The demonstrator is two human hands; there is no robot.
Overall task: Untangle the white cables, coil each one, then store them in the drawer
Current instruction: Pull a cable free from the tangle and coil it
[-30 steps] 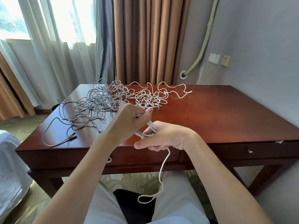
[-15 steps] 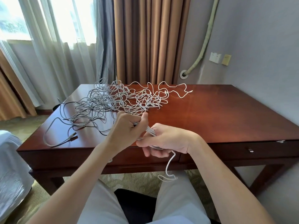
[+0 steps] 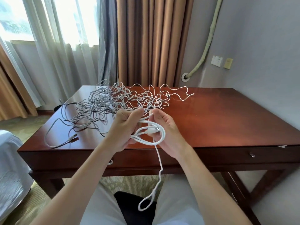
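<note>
A tangle of white and grey cables [image 3: 116, 103] lies spread over the back left of the wooden desk [image 3: 227, 116]. Both hands are raised above the desk's front edge and hold one white cable [image 3: 146, 142] bent into a loop, its plug end lying inside the loop. My left hand [image 3: 125, 129] grips the loop's left side. My right hand [image 3: 167, 132] pinches the strand at its top and cradles the loop. The cable's free end hangs down over my lap and ends in a small loop [image 3: 146, 203]. The desk front has a drawer with a small metal knob [image 3: 252, 155].
One grey cable's plug [image 3: 73, 138] rests near the desk's front left corner. Curtains and a window stand behind the desk, and a grey wall with a socket [image 3: 216, 61] is at the right. A white-covered bed edge [image 3: 9, 168] is at the left.
Both hands have lifted and turned, opening the held cable into a wider loop. The hanging end has dropped lower over my lap.
</note>
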